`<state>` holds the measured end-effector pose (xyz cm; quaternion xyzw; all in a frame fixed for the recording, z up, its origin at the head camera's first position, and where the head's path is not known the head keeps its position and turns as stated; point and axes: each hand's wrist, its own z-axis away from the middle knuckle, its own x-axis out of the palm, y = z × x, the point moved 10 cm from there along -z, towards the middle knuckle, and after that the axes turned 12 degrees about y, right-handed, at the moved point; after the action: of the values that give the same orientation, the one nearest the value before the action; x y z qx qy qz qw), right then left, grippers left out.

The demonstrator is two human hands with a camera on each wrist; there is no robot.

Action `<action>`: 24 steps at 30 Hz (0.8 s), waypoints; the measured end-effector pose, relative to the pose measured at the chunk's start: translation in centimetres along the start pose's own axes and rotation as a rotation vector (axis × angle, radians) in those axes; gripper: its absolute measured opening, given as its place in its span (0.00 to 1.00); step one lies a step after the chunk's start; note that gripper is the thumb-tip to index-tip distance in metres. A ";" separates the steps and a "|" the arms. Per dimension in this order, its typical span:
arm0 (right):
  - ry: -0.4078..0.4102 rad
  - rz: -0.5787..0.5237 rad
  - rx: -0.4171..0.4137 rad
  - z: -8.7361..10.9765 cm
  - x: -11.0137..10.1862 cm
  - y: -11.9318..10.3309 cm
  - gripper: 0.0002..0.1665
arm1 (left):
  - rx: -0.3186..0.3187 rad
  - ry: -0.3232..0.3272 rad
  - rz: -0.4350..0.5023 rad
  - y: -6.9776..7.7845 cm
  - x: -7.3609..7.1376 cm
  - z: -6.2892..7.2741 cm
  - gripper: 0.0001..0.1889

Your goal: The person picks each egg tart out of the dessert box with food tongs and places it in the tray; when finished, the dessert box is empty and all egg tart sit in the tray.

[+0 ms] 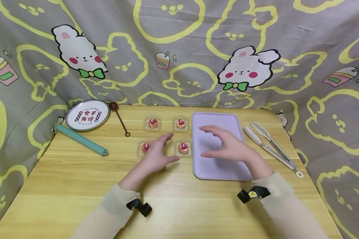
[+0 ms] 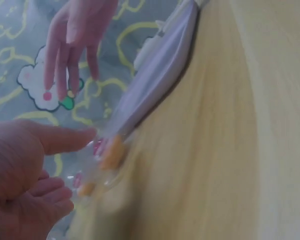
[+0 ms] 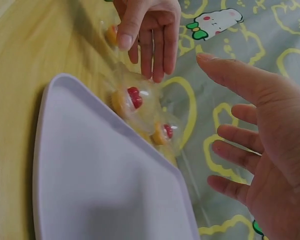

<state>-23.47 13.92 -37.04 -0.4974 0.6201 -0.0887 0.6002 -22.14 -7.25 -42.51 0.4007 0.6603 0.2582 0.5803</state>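
Note:
Several small red-topped tarts in clear plastic packs lie on the wooden table, among them a near right tart (image 1: 183, 148), a far right tart (image 1: 181, 123) and a far left tart (image 1: 153, 123). My left hand (image 1: 158, 154) hovers over the near left tart (image 1: 145, 147) and partly hides it, thumb and fingers spread with nothing between them. Over the lilac tray (image 1: 209, 170) my right hand (image 1: 231, 146) is held with fingers apart, also holding nothing. The right wrist view shows the bare tray (image 3: 105, 170) beneath that hand (image 3: 280, 135).
At the far left are a white plate (image 1: 88, 115) with red lettering, a teal rolling pin-like cylinder (image 1: 82, 140) and a brown long-handled ladle (image 1: 119, 119). Metal tongs (image 1: 272, 149) lie right of the tray. A patterned grey curtain (image 1: 191, 79) encloses the table's back and sides.

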 end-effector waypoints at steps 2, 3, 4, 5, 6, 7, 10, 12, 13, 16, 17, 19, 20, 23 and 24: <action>-0.011 -0.011 0.013 -0.2 0.5 0.5 0.52 | -0.026 0.003 0.000 -0.5 0.5 0.0 0.51; -0.016 -0.011 0.020 -0.4 0.8 0.7 0.52 | -0.039 0.001 -0.005 -0.8 0.7 -0.1 0.52; -0.021 -0.012 0.028 -0.5 1.0 0.9 0.52 | -0.049 -0.002 -0.011 -1.0 1.0 -0.1 0.52; -0.026 -0.010 0.034 -0.6 1.3 1.1 0.52 | -0.059 -0.007 -0.013 -1.3 1.2 -0.1 0.53; -0.032 -0.007 0.039 -0.7 1.5 1.3 0.52 | -0.065 -0.010 -0.020 -1.5 1.4 -0.1 0.53; -0.036 -0.002 0.042 -0.8 1.8 1.4 0.51 | -0.072 -0.012 -0.025 -1.7 1.6 -0.1 0.53; -0.050 -0.003 0.046 -1.2 2.5 1.8 0.50 | -0.088 -0.009 -0.036 -2.3 2.1 -0.3 0.53; -0.060 -0.011 0.046 -1.4 3.1 2.0 0.50 | -0.096 -0.010 -0.045 -2.6 2.5 -0.4 0.53; -0.066 -0.016 0.047 -1.5 3.3 2.1 0.49 | -0.099 -0.013 -0.044 -2.8 2.7 -0.5 0.53; -0.086 -0.020 0.044 -1.8 4.2 2.4 0.49 | -0.100 -0.020 -0.046 -3.1 3.2 -0.7 0.52; -0.092 -0.016 0.045 -1.9 4.5 2.5 0.49 | -0.100 -0.020 -0.050 -3.1 3.4 -0.7 0.52; -0.103 -0.001 0.048 -2.1 5.1 2.7 0.49 | -0.100 -0.013 -0.051 -3.2 3.5 -0.9 0.52; -0.107 0.012 0.044 -2.3 5.4 2.8 0.50 | -0.099 -0.008 -0.056 -3.3 3.6 -1.0 0.52; -0.117 0.037 0.037 -2.7 6.0 3.0 0.50 | -0.098 0.001 -0.066 -3.5 3.7 -1.2 0.52; -0.119 0.042 0.029 -2.9 6.2 2.9 0.49 | -0.098 0.003 -0.066 -3.5 3.7 -1.3 0.52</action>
<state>-26.02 9.45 -42.44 -0.4800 0.5921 -0.0554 0.6449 -24.24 -5.94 -47.17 0.3495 0.6606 0.2715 0.6064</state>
